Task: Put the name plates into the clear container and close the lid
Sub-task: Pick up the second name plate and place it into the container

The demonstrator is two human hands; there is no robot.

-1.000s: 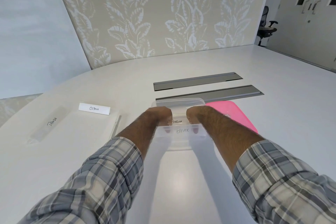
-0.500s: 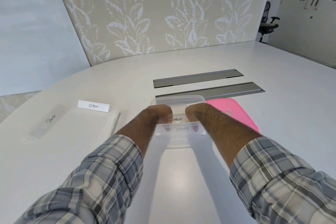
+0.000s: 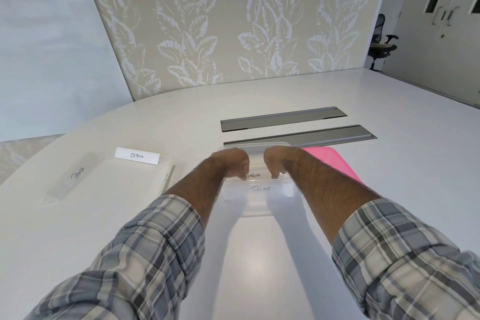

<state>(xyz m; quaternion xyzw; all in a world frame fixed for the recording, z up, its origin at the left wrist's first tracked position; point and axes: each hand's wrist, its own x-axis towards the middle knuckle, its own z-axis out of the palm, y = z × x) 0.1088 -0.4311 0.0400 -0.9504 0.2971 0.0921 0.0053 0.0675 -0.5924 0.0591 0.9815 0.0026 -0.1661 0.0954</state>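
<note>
Head view: both hands point(image 3: 255, 163) curled, gripping PENGUIN plate point(image 3: 253, 176) inside clear container point(image 3: 257, 202).

A large white table point(image 3: 389, 163) carries two grey hatches point(image 3: 283, 118); behind it stands a beige leaf-patterned wall point(image 3: 233, 21); left, a plain pale wall point(image 3: 46, 47); right, a black chair point(image 3: 381, 44) before double doors point(image 3: 446, 15).

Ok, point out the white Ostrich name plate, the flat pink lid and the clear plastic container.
White Ostrich name plate point(image 3: 137, 155): head view, on its lettered face.
Flat pink lid point(image 3: 327, 159): head view, on its bare top.
Clear plastic container point(image 3: 255, 209): head view, on its near wall.
</note>
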